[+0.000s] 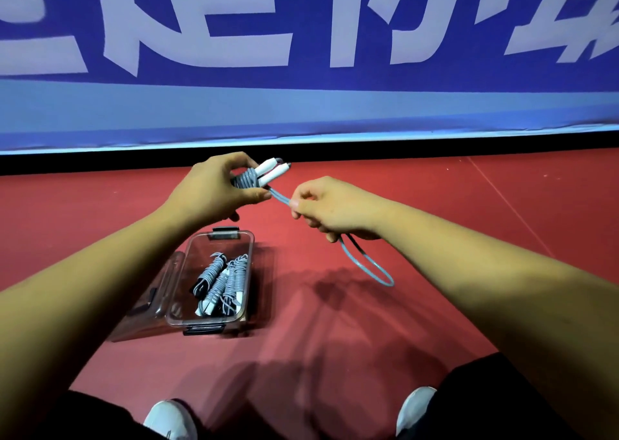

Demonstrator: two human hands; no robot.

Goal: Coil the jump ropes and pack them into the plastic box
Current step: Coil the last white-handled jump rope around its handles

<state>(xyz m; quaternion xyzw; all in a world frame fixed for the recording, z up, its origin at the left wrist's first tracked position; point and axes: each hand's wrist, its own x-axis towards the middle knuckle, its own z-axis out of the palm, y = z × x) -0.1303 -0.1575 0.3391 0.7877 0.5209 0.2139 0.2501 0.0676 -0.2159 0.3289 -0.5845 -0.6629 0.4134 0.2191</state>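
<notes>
My left hand (214, 190) grips a jump rope bundle (246, 178): two white handles side by side with pale blue cord wound around them. The cord's free end runs right into my right hand (330, 206), which pinches it in curled fingers. Below that hand the rest of the cord hangs as a loose loop (368, 268) over the red floor. A clear plastic box (248, 248) sits open on the floor beneath my left hand. Several coiled ropes (221, 282) lie inside it.
The box's clear lid (147, 305) leans open against its left side. A blue banner (301, 104) with large white characters stands along the far edge of the red floor. My knees and white shoes (170, 419) are at the bottom of the view.
</notes>
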